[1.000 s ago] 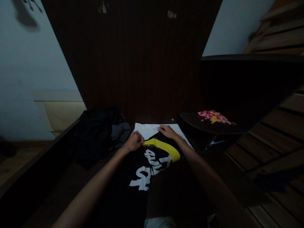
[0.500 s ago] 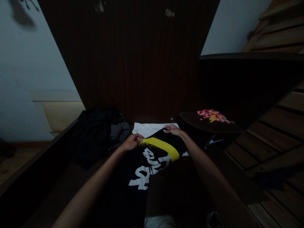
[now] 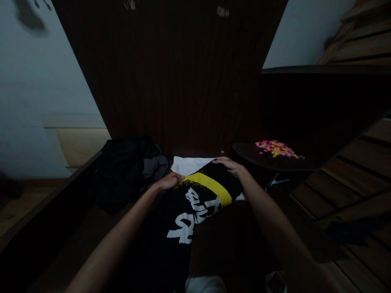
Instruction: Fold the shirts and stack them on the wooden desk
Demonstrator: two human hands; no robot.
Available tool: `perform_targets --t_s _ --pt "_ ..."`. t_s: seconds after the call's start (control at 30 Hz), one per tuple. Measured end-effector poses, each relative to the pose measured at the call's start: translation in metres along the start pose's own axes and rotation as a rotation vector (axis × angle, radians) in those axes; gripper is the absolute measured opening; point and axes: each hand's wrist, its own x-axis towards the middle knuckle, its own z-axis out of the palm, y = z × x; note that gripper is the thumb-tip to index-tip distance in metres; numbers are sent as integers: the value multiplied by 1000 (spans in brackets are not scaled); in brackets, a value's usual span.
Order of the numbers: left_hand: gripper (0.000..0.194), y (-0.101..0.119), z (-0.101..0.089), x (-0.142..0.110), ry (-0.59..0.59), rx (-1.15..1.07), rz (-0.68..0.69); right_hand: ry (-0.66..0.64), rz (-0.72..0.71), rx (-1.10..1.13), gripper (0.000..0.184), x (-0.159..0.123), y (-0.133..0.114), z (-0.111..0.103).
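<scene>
left hand (image 3: 171, 180): pinching black garment (image 3: 186, 209) by its edge | right hand (image 3: 232, 165): on its far corner, grip unclear | white cloth (image 3: 187, 164): partly beneath

Black garment (image 3: 180, 203) with speckle-edged yellow band (image 3: 210, 183) and white lettering (image 3: 180, 234), plus white cloth (image 3: 187, 165)

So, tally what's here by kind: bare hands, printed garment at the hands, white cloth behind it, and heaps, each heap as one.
Bare hands: 2 (left hand, right hand)
Black printed garment: 1
White cloth, partly covered: 1
Heaps: 2 (dark cloth heap, colourful bits)
Total: 6
</scene>
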Motion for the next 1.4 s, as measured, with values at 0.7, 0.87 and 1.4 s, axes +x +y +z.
perform_targets --t_s 0.7,0.87,1.4 --pt "43 27 22 40 -15 39 45 115 -128 -489 14 12 9 19" --pt "43 18 22 42 -17 -100 -38 138 -153 -523 16 14 12 21" --pt "38 35 12 48 -79 -267 -242 203 -169 -682 15 14 13 27"
